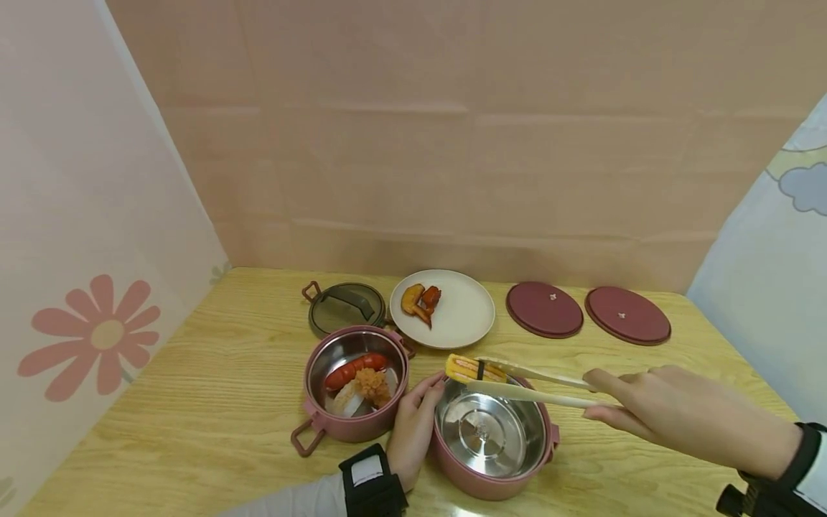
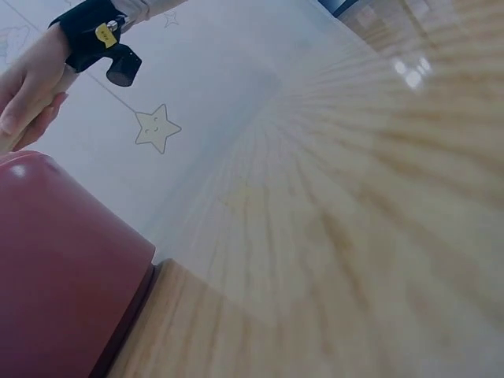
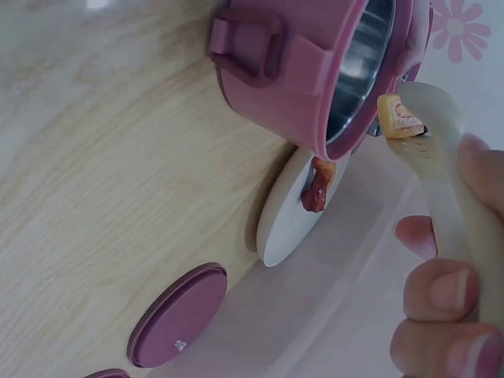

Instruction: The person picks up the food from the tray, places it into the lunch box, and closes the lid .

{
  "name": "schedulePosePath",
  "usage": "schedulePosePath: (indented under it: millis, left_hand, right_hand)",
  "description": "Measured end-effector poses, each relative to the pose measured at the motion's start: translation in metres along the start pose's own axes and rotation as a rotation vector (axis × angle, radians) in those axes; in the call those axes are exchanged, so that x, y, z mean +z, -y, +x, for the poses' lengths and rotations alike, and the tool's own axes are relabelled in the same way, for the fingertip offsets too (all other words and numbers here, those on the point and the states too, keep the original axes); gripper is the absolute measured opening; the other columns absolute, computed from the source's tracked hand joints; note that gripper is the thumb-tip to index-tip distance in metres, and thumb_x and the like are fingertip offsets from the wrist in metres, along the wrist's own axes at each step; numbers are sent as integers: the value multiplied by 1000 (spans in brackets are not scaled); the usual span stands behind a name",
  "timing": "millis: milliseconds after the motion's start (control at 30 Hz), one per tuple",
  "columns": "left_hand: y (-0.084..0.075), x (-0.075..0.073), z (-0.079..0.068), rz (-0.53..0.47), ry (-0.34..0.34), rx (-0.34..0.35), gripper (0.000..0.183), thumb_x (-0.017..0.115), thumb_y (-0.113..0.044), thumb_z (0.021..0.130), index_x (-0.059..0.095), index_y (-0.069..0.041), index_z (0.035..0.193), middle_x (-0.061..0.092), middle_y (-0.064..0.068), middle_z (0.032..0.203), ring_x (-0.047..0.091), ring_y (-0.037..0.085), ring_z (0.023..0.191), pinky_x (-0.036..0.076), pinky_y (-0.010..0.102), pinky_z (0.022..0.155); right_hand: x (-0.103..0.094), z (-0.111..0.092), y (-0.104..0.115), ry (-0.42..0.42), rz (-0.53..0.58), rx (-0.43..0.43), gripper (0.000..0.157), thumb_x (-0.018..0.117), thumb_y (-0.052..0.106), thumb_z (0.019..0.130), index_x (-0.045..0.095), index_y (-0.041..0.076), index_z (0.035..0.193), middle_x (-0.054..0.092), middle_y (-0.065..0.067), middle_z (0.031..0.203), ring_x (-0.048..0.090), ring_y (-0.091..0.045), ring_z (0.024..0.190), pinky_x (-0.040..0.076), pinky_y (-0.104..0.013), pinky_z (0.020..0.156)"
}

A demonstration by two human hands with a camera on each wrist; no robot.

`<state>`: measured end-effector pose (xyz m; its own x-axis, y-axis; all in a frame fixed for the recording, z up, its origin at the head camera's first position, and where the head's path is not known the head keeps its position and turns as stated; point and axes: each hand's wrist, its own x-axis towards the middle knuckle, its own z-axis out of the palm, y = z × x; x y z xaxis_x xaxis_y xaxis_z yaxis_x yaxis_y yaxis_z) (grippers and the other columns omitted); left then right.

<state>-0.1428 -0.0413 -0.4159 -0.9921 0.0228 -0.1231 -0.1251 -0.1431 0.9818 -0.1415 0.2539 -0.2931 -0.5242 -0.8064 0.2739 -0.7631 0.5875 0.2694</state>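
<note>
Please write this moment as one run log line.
Right hand: grips tongs | Tongs: pinch yellow food piece by pot rim | Left hand: touches same pot | Other pot: holds red sausage

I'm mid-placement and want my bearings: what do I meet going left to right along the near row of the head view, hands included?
Pink pot with the sausage in it → left hand → second pink pot → right hand gripping the tongs.
</note>
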Motion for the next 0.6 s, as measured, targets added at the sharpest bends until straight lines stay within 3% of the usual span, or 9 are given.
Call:
schedulePosePath:
  millis: [267,500,600]
  left_hand:
    - [0,-1,0,-6,4,-9,47,47,-33,101,53,-4,138,50,14,143,35,35,139,24,54,115]
    - [2,-2,1,1,-2,-1,49,47,-34,101,51,-3,139,49,15,143,34,36,139,26,54,114]
    - [1,-1,0,10,-3,-2,49,48,-35,101,51,-3,139,49,15,143,35,36,138,26,55,114]
  right_hand:
    - [8,-12,4,2,24,-20,29,62,47,91,46,23,92,14,24,60,4,10,49,5,-11,46]
    - [19,-14,6,117,33,8,27,62,46,91,49,23,92,19,22,57,14,7,45,12,-16,43]
    - [24,-10,5,113,28,-4,27,61,46,92,49,23,90,19,22,57,14,6,44,10,-16,44]
